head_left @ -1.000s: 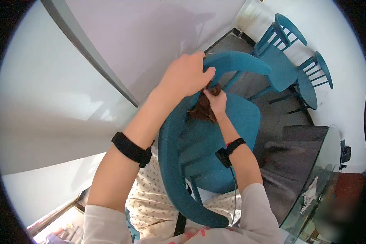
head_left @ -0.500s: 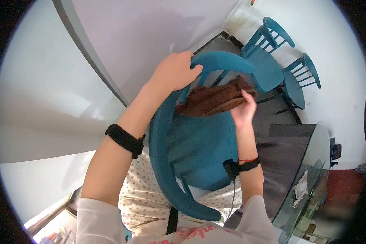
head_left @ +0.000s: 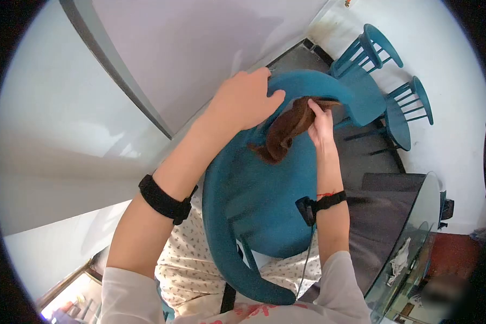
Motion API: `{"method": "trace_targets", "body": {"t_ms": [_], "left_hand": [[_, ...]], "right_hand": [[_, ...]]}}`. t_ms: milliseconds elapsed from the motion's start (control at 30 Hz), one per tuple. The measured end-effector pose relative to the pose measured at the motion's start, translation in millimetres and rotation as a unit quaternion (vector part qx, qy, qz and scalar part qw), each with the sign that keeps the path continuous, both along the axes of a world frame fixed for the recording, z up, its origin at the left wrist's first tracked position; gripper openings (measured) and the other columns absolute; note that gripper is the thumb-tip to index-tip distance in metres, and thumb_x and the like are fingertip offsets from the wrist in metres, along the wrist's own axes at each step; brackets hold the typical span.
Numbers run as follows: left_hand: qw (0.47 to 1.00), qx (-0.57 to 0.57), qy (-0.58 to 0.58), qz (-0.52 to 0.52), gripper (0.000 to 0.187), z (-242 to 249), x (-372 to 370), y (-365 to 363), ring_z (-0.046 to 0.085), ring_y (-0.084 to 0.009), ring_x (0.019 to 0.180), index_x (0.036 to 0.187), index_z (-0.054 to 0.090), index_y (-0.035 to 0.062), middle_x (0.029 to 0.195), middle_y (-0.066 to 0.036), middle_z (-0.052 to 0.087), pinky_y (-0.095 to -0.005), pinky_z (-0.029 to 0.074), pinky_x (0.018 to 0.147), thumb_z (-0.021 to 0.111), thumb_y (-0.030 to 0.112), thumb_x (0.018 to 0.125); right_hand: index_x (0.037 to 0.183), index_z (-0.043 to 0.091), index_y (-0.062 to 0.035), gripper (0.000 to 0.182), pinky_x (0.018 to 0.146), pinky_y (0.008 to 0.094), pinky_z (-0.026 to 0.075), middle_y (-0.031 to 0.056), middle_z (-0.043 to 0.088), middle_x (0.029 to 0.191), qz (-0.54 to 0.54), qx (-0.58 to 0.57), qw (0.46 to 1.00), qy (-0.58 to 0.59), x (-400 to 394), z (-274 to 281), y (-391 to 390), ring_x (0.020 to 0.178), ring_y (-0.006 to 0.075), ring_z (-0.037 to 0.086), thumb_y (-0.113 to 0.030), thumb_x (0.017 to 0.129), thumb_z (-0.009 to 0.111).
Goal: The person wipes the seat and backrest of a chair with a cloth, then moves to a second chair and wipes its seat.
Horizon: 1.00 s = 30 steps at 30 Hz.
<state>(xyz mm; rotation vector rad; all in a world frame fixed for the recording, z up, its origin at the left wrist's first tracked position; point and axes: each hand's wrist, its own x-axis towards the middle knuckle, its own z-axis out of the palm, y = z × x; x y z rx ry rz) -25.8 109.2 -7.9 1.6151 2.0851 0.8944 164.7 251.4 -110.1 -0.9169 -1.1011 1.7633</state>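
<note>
A blue wooden chair with a curved top rail (head_left: 213, 216) and a broad seat (head_left: 264, 202) is right in front of me. My left hand (head_left: 245, 100) is closed over the rail at its far left, the thumb lying on the inner side. In my right hand (head_left: 321, 124) is a brown cloth (head_left: 287, 129), bunched and pinched near the far inner side of the rail. Its loose end hangs to the left above the seat. The cloth hides some of the chair's spindles. Each forearm wears a black strap, and a cable runs from the right one.
Two more blue chairs (head_left: 362, 89) (head_left: 398, 127) stand by the white wall at the far right. A glass-topped table (head_left: 416, 227) and dark grey fabric (head_left: 356, 224) are at my right. A pale, glossy panel (head_left: 75, 124) rises on the left.
My right hand has moved up a little toward the far rail. The cloth, earlier stretched wide across, is now bunched and hanging lower on its left. My left hand keeps its hold.
</note>
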Motion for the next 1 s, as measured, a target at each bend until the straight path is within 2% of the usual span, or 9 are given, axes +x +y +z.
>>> {"method": "trace_targets", "body": {"t_ms": [67, 167, 400, 533, 667, 733, 833, 900, 1000], "left_hand": [[1.0, -0.007, -0.01, -0.004, 0.049, 0.3, 1.2, -1.3, 0.059, -0.0395, 0.097, 0.111, 0.057, -0.0036, 0.102, -0.025, 0.062, -0.0433, 0.046, 0.087, 0.057, 0.037, 0.084], [1.0, -0.016, -0.016, -0.008, 0.049, 5.6, 0.1, -0.8, 0.059, -0.0398, 0.096, 0.111, 0.056, -0.004, 0.102, -0.025, 0.062, -0.0429, 0.046, 0.086, 0.057, 0.037, 0.084], [1.0, -0.001, -0.015, 0.0, 0.049, 5.5, 1.7, -2.1, 0.059, -0.0406, 0.094, 0.11, 0.056, -0.0049, 0.098, -0.026, 0.062, -0.0427, 0.047, 0.084, 0.058, 0.036, 0.083], [1.0, 0.009, -0.028, -0.001, 0.048, 5.6, 1.9, -2.6, 0.06, -0.0412, 0.092, 0.109, 0.057, -0.0046, 0.096, -0.026, 0.063, -0.0434, 0.047, 0.082, 0.058, 0.035, 0.083], [1.0, -0.005, -0.015, -0.004, 0.048, 3.6, 0.7, -1.4, 0.06, -0.0414, 0.09, 0.108, 0.057, -0.0042, 0.095, -0.025, 0.063, -0.044, 0.048, 0.08, 0.059, 0.036, 0.082], [1.0, 0.003, -0.011, -0.002, 0.048, 1.1, 0.6, -1.1, 0.06, -0.0415, 0.09, 0.108, 0.057, -0.0041, 0.094, -0.025, 0.063, -0.0441, 0.048, 0.08, 0.059, 0.036, 0.082], [1.0, 0.008, -0.019, -0.004, 0.048, -0.6, -1.4, 0.3, 0.06, -0.041, 0.091, 0.108, 0.057, -0.0035, 0.095, -0.025, 0.063, -0.0441, 0.048, 0.08, 0.058, 0.037, 0.082], [1.0, 0.014, -0.025, 0.0, 0.048, -2.3, -0.3, 0.9, 0.06, -0.0407, 0.092, 0.109, 0.057, -0.0025, 0.097, -0.025, 0.062, -0.0446, 0.047, 0.081, 0.058, 0.037, 0.082], [1.0, 0.009, -0.012, 0.001, 0.048, 1.3, -0.9, -0.2, 0.059, -0.0405, 0.095, 0.11, 0.057, -0.0016, 0.101, -0.025, 0.062, -0.0445, 0.047, 0.083, 0.058, 0.037, 0.082]], "right_hand": [[0.098, 0.061, 0.0012, 0.016, 0.075, 0.0322, 0.049, 0.0091, 0.065, 0.096, -0.036, 0.044, 0.998, -0.038, -2.5, -8.0, -0.9, 0.084, 0.0209, 0.062, -0.006, 0.084, 0.062], [0.079, 0.064, 0.0078, 0.026, 0.067, 0.0331, 0.048, 0.0113, 0.068, 0.077, -0.195, 0.3, 0.899, -0.253, -13.3, -25.1, 0.2, 0.069, 0.0207, 0.064, -0.017, 0.079, 0.069], [0.08, 0.063, 0.0072, 0.025, 0.066, 0.0373, 0.049, 0.0166, 0.068, 0.077, -0.266, 0.362, 0.835, -0.318, -18.3, -61.5, 2.3, 0.068, 0.0259, 0.066, -0.017, 0.076, 0.07], [0.08, 0.063, 0.0033, 0.02, 0.068, 0.039, 0.049, 0.0146, 0.067, 0.077, -0.219, 0.39, 0.844, -0.295, -16.0, -71.8, -5.5, 0.07, 0.0309, 0.065, -0.015, 0.075, 0.068], [0.081, 0.062, 0.0022, 0.027, 0.076, 0.0412, 0.048, 0.0144, 0.065, 0.081, -0.183, 0.399, 0.805, -0.4, -7.0, -120.1, -3.5, 0.08, 0.0339, 0.063, -0.021, 0.072, 0.071], [0.087, 0.062, 0.0007, 0.039, 0.079, 0.0425, 0.047, 0.0167, 0.065, 0.089, -0.174, 0.285, 0.848, -0.413, -4.4, -148.0, -2.2, 0.087, 0.0355, 0.061, -0.032, 0.068, 0.073], [0.094, 0.062, -0.0025, 0.047, 0.082, 0.0431, 0.047, 0.0175, 0.064, 0.1, -0.123, 0.229, 0.83, -0.494, 3.4, -178.4, 1.8, 0.095, 0.0358, 0.06, -0.041, 0.068, 0.073], [0.098, 0.063, -0.0037, 0.045, 0.084, 0.0414, 0.048, 0.0155, 0.065, 0.103, -0.006, 0.188, 0.816, -0.546, 6.0, -168.8, 12.9, 0.098, 0.0346, 0.06, -0.039, 0.071, 0.073], [0.098, 0.064, -0.0032, 0.038, 0.081, 0.041, 0.049, 0.0155, 0.066, 0.098, -0.002, 0.275, 0.818, -0.506, 13.4, -141.9, -8.1, 0.093, 0.0361, 0.062, -0.032, 0.073, 0.071]]}}
